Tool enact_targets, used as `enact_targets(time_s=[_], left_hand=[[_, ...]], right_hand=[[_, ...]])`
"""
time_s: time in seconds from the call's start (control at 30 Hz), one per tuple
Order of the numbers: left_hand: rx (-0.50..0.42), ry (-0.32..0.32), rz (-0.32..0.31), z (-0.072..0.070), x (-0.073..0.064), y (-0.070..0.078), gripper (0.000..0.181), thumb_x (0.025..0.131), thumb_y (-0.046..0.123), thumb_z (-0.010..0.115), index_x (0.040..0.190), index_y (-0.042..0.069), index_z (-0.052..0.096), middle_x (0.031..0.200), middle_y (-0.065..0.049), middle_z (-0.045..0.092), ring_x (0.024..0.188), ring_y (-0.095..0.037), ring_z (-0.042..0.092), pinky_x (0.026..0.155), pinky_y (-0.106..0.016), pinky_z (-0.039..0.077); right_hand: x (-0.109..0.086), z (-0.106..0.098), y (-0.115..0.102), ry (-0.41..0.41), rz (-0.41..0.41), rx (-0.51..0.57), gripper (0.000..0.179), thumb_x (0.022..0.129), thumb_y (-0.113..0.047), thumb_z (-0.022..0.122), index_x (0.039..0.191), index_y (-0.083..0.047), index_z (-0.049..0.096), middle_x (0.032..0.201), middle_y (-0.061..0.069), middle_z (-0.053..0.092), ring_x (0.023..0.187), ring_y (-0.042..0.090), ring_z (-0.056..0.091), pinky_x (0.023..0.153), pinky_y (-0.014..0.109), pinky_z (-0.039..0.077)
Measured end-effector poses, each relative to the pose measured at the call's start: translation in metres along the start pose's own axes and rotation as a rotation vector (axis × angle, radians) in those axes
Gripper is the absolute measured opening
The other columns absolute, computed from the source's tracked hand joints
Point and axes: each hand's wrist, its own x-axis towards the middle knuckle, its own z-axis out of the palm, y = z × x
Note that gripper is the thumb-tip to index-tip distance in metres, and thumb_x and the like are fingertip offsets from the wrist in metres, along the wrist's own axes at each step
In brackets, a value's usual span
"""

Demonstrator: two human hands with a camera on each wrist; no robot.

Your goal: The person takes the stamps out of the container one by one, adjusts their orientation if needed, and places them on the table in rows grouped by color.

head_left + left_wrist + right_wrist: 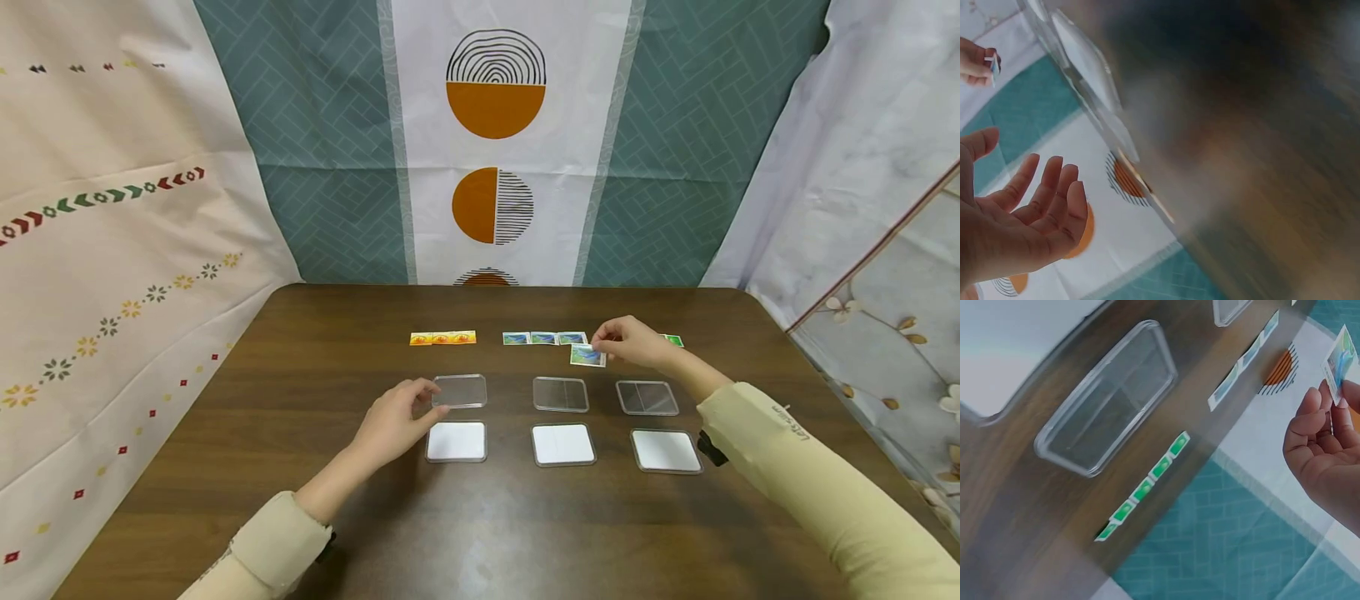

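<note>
My right hand pinches a small blue-green picture stamp between thumb and fingertips, just in front of a row of three similar blue stamps. In the right wrist view the held stamp is tilted up above the fingers. My left hand hovers palm-side toward the left clear case part, fingers loosely bent and holding nothing; its fingertips overlap that part's left edge. Below it lies a case part with a white insert.
Two more clear case parts and two more white-filled ones lie in the middle and at the right. Orange stamps sit at the back left. Several green stamps line up at the back right, partly hidden behind my right hand in the head view.
</note>
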Motion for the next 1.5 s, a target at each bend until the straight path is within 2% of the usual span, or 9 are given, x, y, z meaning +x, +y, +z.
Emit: enact_targets(time_s=[0.37, 0.77, 0.87, 0.97, 1.03, 1.13, 1.2, 1.3, 1.5], left_hand=[[0.021, -0.025, -0.050, -0.011, -0.012, -0.028, 0.030, 0.088, 0.029, 0.065, 0.109, 0.008, 0.065, 0.100, -0.010, 0.067, 0.090, -0.025, 0.062, 0.074, -0.041, 0.049], [0.018, -0.035, -0.057, -0.015, -0.024, -0.041, 0.028, 0.088, 0.030, 0.065, 0.107, 0.010, 0.065, 0.093, -0.005, 0.067, 0.084, -0.021, 0.061, 0.070, -0.034, 0.047], [0.019, -0.030, -0.062, -0.018, -0.027, -0.045, 0.027, 0.088, 0.031, 0.065, 0.106, 0.010, 0.065, 0.093, -0.004, 0.067, 0.083, -0.020, 0.061, 0.071, -0.035, 0.048], [0.021, -0.018, -0.067, -0.022, -0.031, -0.049, 0.027, 0.088, 0.029, 0.065, 0.106, 0.010, 0.065, 0.093, -0.004, 0.067, 0.084, -0.020, 0.061, 0.072, -0.036, 0.048], [0.025, -0.009, -0.073, -0.023, -0.034, -0.052, 0.026, 0.088, 0.029, 0.066, 0.106, 0.009, 0.065, 0.093, -0.003, 0.067, 0.084, -0.020, 0.061, 0.073, -0.037, 0.048], [0.032, 0.005, -0.088, -0.026, -0.040, -0.056, 0.027, 0.088, 0.028, 0.066, 0.106, 0.009, 0.065, 0.093, -0.004, 0.067, 0.085, -0.021, 0.061, 0.073, -0.039, 0.049], [0.034, 0.007, -0.095, -0.028, -0.044, -0.058, 0.027, 0.088, 0.028, 0.066, 0.107, 0.008, 0.065, 0.094, -0.005, 0.067, 0.084, -0.021, 0.061, 0.072, -0.038, 0.049], [0.038, 0.010, -0.102, -0.030, -0.048, -0.061, 0.028, 0.088, 0.028, 0.066, 0.107, 0.008, 0.065, 0.096, -0.006, 0.067, 0.083, -0.019, 0.061, 0.071, -0.036, 0.049], [0.037, 0.010, -0.102, -0.035, -0.051, -0.063, 0.029, 0.088, 0.030, 0.065, 0.107, 0.008, 0.065, 0.095, -0.006, 0.067, 0.083, -0.019, 0.062, 0.070, -0.036, 0.050]], right_hand=[[0.052, 0.015, -0.013, 0.014, -0.066, -0.034, 0.018, 0.091, -0.006, 0.057, 0.093, 0.011, 0.064, 0.072, 0.009, 0.058, 0.059, 0.007, 0.040, 0.057, 0.024, 0.036], [0.111, 0.036, -0.024, 0.053, 0.046, -0.182, 0.018, 0.090, -0.010, 0.056, 0.088, 0.003, 0.068, 0.077, 0.004, 0.066, 0.070, 0.012, 0.047, 0.069, 0.026, 0.040], [0.142, 0.038, 0.003, 0.018, 0.027, -0.173, 0.021, 0.091, -0.019, 0.058, 0.088, -0.001, 0.069, 0.082, 0.006, 0.067, 0.074, 0.017, 0.050, 0.072, 0.032, 0.043], [0.223, 0.050, 0.091, 0.008, 0.005, -0.165, 0.028, 0.089, -0.035, 0.061, 0.086, -0.010, 0.072, 0.085, 0.004, 0.069, 0.077, 0.019, 0.054, 0.073, 0.036, 0.046], [0.241, 0.055, 0.103, 0.014, -0.021, -0.155, 0.028, 0.088, -0.038, 0.063, 0.082, -0.013, 0.073, 0.083, 0.002, 0.069, 0.075, 0.017, 0.054, 0.069, 0.035, 0.045], [0.247, 0.066, 0.093, 0.019, 0.021, -0.165, 0.022, 0.086, -0.033, 0.064, 0.081, -0.014, 0.074, 0.082, -0.001, 0.069, 0.075, 0.015, 0.054, 0.071, 0.034, 0.045], [0.229, 0.071, 0.062, 0.025, 0.016, -0.163, 0.018, 0.086, -0.025, 0.064, 0.079, -0.012, 0.074, 0.080, 0.000, 0.069, 0.073, 0.015, 0.053, 0.068, 0.033, 0.044], [0.256, 0.085, 0.081, -0.003, 0.071, -0.164, 0.015, 0.086, -0.022, 0.065, 0.085, -0.010, 0.074, 0.091, 0.003, 0.071, 0.087, 0.019, 0.060, 0.078, 0.037, 0.048], [0.274, 0.095, 0.086, -0.080, 0.113, -0.109, 0.020, 0.084, -0.027, 0.069, 0.090, -0.008, 0.074, 0.103, 0.005, 0.069, 0.098, 0.021, 0.060, 0.086, 0.040, 0.048]])
